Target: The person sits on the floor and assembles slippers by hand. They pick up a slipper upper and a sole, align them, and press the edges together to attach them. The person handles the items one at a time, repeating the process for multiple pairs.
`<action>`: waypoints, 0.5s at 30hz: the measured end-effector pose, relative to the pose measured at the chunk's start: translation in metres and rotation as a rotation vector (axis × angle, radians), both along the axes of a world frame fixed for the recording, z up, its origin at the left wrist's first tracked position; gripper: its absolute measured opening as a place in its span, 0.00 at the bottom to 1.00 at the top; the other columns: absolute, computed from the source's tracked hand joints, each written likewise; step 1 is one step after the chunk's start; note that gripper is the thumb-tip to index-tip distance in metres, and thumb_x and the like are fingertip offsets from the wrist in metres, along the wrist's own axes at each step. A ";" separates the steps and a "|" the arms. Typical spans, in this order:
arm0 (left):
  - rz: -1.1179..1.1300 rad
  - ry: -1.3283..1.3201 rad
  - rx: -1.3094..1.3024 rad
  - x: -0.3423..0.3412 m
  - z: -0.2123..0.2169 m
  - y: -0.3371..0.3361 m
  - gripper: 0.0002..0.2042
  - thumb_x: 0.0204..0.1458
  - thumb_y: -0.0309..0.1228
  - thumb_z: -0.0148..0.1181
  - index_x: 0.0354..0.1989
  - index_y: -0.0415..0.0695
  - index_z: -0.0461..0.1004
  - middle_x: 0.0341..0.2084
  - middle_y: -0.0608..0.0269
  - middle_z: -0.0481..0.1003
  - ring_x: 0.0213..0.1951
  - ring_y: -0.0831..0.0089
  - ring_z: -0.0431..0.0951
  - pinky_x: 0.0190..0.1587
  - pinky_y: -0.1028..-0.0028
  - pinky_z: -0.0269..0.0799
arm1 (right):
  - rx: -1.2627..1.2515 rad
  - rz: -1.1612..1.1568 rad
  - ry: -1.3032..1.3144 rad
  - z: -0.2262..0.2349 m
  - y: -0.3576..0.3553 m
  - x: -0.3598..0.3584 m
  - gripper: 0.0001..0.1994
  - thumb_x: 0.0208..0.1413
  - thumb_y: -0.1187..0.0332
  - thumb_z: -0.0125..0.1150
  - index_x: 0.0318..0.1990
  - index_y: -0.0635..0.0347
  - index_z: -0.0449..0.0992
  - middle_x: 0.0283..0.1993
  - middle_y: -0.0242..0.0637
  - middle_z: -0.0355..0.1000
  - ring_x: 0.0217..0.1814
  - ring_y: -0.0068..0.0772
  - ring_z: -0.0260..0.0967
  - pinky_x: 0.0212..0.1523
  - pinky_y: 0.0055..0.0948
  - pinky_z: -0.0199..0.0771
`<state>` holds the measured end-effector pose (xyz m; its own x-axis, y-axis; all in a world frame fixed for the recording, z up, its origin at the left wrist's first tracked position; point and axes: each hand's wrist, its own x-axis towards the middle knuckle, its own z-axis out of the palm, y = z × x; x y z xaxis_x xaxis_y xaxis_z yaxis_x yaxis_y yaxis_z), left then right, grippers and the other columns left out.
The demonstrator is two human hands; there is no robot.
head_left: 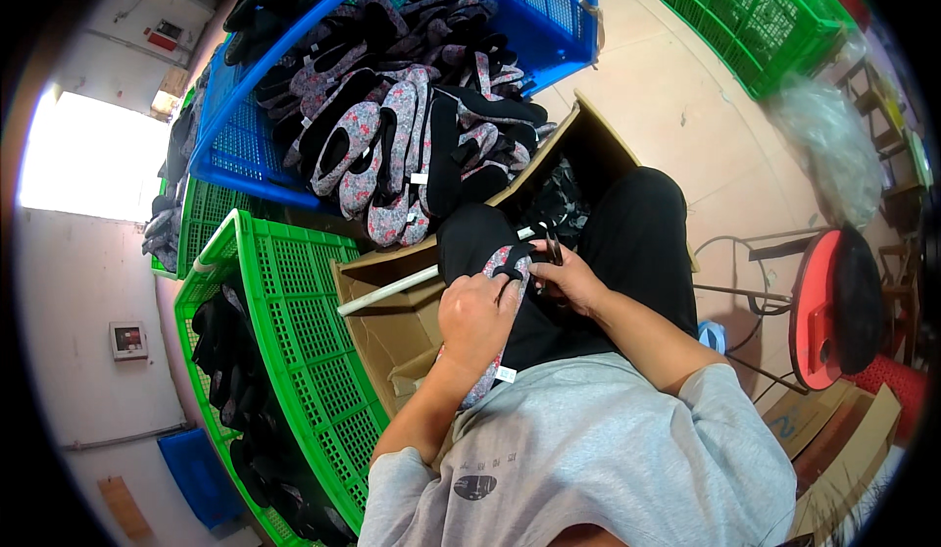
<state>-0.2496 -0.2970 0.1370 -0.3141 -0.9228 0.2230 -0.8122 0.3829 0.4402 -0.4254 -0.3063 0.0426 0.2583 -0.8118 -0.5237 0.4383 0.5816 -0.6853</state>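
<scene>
Largest of all, we see the blue crate [240,145] ahead, tilted in our view and heaped with floral shoes [397,116]; it probably sits there so the heap is within easy forward reach. To our left stands the green crate [309,351], with dark shoes [240,400] inside, perhaps to keep them apart from the floral ones. Between these crates and our legs is an open cardboard box [412,336], a white rod [392,289] lying across it; dark scraps [561,199] show in its far part, beyond our knees, so we take it as a handy catch for waste.

Next comes the floral shoe [483,387] being handled, which lies lengthwise along our left thigh, likely because the lap gives firm backing. Our left hand [477,317] is closed around it from above, which should keep it steady near the opening. Our right hand [573,280] grips a slim dark tool [554,250], seemingly snips, with its points upward and fingers close to the shoe's upper end; whether those fingers touch the shoe, we cannot tell. Smallest is a white tag [506,374] beside the shoe's lower end.
</scene>
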 end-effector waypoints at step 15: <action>0.105 0.100 0.117 0.004 -0.014 -0.010 0.06 0.48 0.31 0.62 0.25 0.41 0.81 0.21 0.55 0.75 0.28 0.57 0.76 0.33 0.61 0.71 | -0.005 0.008 0.010 0.001 0.001 -0.001 0.25 0.54 0.69 0.67 0.59 0.52 0.67 0.27 0.29 0.68 0.24 0.17 0.62 0.21 0.17 0.54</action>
